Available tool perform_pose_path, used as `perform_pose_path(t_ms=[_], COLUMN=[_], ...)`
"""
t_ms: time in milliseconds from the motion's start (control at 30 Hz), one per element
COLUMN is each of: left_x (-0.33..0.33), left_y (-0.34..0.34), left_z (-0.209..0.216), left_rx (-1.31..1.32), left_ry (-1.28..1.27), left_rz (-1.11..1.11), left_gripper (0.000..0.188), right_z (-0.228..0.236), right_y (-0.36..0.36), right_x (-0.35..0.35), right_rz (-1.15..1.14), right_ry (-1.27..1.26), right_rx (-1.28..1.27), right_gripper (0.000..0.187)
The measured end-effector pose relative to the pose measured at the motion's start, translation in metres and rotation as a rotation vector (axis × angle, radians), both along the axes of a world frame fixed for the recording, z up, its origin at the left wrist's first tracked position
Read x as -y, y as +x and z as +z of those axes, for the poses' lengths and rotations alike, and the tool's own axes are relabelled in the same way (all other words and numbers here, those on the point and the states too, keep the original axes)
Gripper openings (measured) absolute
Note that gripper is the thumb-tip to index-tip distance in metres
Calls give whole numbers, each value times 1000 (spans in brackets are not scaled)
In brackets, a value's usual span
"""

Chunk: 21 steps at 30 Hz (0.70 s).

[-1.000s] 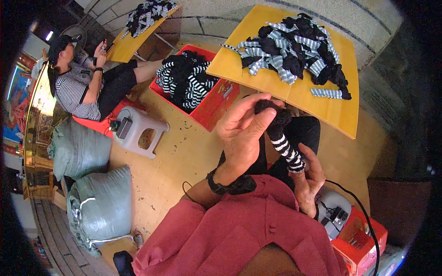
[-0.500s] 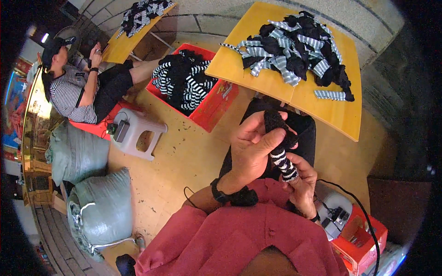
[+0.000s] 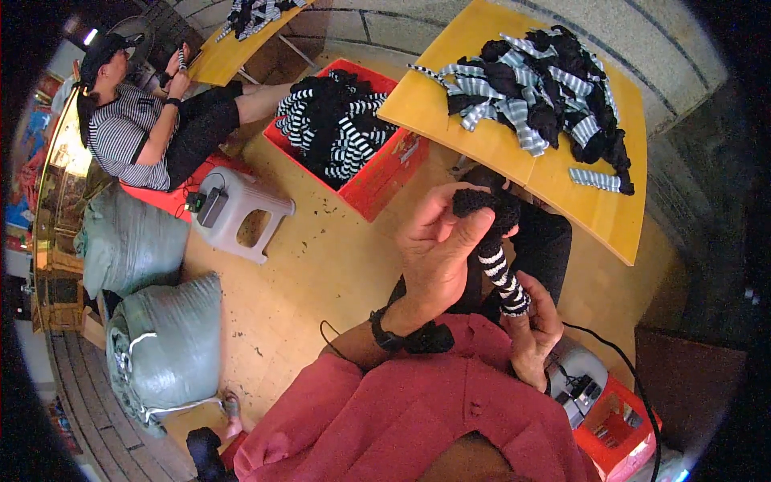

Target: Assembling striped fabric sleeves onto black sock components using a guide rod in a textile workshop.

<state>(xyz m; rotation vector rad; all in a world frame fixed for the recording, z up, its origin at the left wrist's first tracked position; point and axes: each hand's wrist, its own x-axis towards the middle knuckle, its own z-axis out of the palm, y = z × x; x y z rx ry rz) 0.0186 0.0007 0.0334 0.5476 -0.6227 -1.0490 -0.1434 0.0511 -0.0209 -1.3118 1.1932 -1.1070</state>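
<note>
A sock-like knit tube (image 3: 503, 275) with black and white stripes and a fuzzy black end hangs between my hands, above my lap. My left hand (image 3: 440, 249) grips the bunched black end, its thumb pressed on top. At the lower striped end, my right hand (image 3: 536, 333) pinches the cuff; whether a finger is inside it I cannot tell. A heap of similar black and grey-white striped knit pieces (image 3: 530, 88) lies beyond my hands on the yellow table (image 3: 590, 215). One piece (image 3: 596, 179) sits apart near the table's right side.
A red crate (image 3: 377, 189) of striped knit pieces stands left of the table. Further left, a person (image 3: 132, 128) sits holding a striped piece, near a grey stool (image 3: 241, 213). Stuffed green sacks (image 3: 173, 341) stand at left. A black cable (image 3: 622, 353) runs past a red crate (image 3: 622, 422) at right.
The knit tube is drawn out a little longer and straighter between my hands, with both still holding it. The whole view has shifted slightly. The other person's hands have moved.
</note>
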Motion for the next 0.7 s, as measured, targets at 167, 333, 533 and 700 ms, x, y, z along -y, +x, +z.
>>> perform_pose_path(t_ms=[167, 333, 533, 700], left_x=[-1, -3, -5, -4], left_y=[2, -10, -11, -13], left_z=[-6, -8, -15, -9], left_rx=[24, -32, 58, 103], left_ry=[41, 74, 41, 26], left_rz=[-106, -181, -327, -387], left_gripper=[19, 13, 20, 25], right_z=[0, 0, 3, 0], right_y=[-3, -5, -7, -14], right_x=[-1, 0, 6, 13], right_rz=[-10, -42, 112, 294], right_ry=[-49, -83, 97, 298], right_rx=[8, -41, 365, 636], right_gripper=[38, 39, 41, 38])
